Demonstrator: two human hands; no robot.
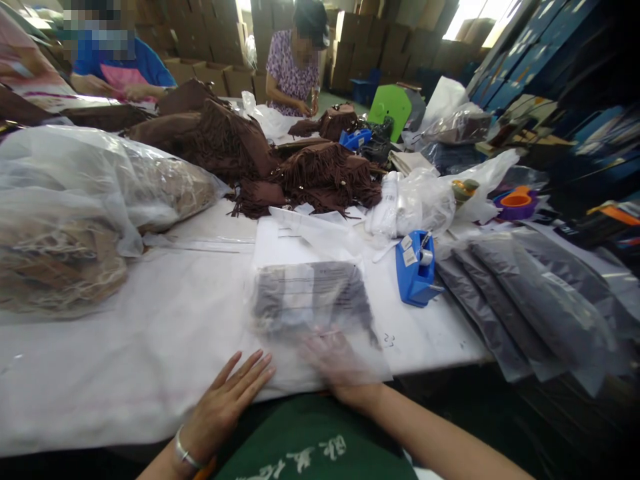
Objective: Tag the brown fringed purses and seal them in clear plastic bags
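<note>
A frosted clear plastic bag (270, 353) lies on the white table in front of me, with a dark folded item (345, 293) and a pale strip (299, 293) showing through it. My left hand (233, 393) rests flat by the bag's near left corner, fingers stretched out, a silver bangle on the wrist. Plastic film covers my right hand (333, 353) at the bag's near edge; its fingers look extended but are blurred. Whether that hand is inside the bag or beneath it, I cannot tell. Right of the bag stands a blue tape dispenser (417, 270).
Several filled plastic bags (520, 293) overlap at the right edge. Brown fringed bags (320, 173) are heaped across the back. Large plastic-wrapped bundles (65, 220) sit at left. Two co-workers (295, 73) (120, 67) are across the table, and cartons (360, 47) are stacked behind.
</note>
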